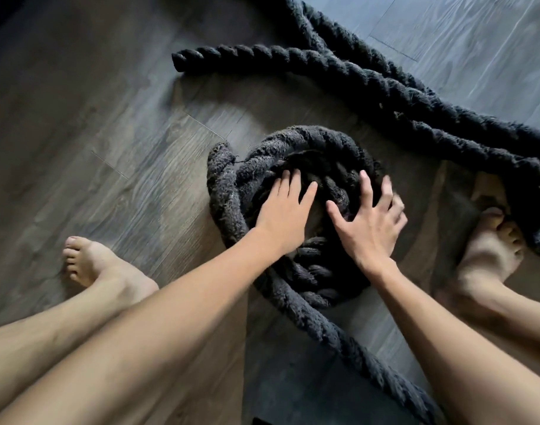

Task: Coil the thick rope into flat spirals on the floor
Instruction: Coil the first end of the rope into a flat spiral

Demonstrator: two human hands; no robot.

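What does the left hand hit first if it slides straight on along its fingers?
Likely the far arc of the rope coil: the left hand lies flat on the inner turns, fingers aimed at it. Depth unclear.

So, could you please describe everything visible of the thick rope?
The rope is thick, dark grey, twisted from fuzzy, fraying strands. Part is wound into a rough spiral on the wooden floor. The left hand presses flat on the coil; the right hand is spread over it. Loose lengths run off upper right, one cut end lies free, and the right foot touches one.
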